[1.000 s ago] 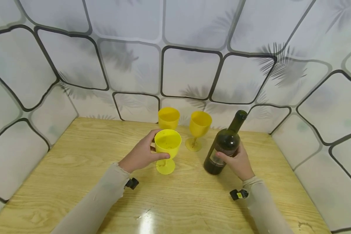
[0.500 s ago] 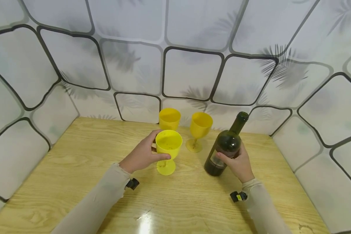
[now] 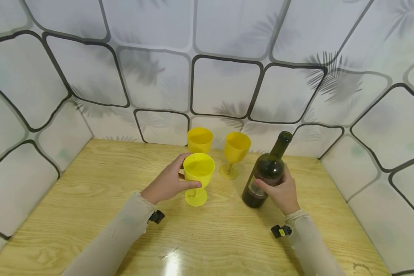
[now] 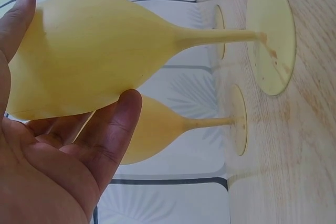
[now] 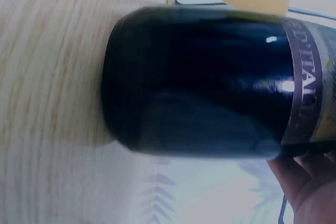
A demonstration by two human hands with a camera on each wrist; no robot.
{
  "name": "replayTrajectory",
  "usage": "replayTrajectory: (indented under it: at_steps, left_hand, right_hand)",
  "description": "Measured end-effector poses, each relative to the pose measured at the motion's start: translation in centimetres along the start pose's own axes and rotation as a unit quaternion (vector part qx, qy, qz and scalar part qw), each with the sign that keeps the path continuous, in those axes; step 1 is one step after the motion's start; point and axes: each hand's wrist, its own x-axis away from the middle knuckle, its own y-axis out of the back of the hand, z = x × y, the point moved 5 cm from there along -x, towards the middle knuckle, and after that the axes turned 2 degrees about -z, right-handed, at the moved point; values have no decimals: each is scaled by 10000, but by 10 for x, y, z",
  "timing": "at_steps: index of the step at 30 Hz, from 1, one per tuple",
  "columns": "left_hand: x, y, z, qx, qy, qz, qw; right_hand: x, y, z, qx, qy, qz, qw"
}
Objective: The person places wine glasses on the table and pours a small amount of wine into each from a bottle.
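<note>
Head view: little has shifted; left hand [image 3: 170, 181] grips front goblet [image 3: 199, 170], right hand [image 3: 283, 194] grasps bottle [image 3: 268, 168]; both holds seem steady.

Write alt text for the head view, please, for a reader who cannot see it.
A left hand holds a bright yellow goblet and a right hand a green wine bottle; two more yellow goblets stand farther back on a wood-grain table.
</note>
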Motion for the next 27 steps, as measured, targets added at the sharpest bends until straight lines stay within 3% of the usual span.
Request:
replayTrajectory:
  at_steps: [15, 27]
  left_hand:
    - [-1, -1, -1, -6, -23, 18, 10000]
    - [0, 0, -2, -89, -67, 19, 9999]
  right_hand:
    - [-1, 7, 12, 476, 69, -528, 9974]
    - [1, 7, 31, 279, 407, -499, 9975]
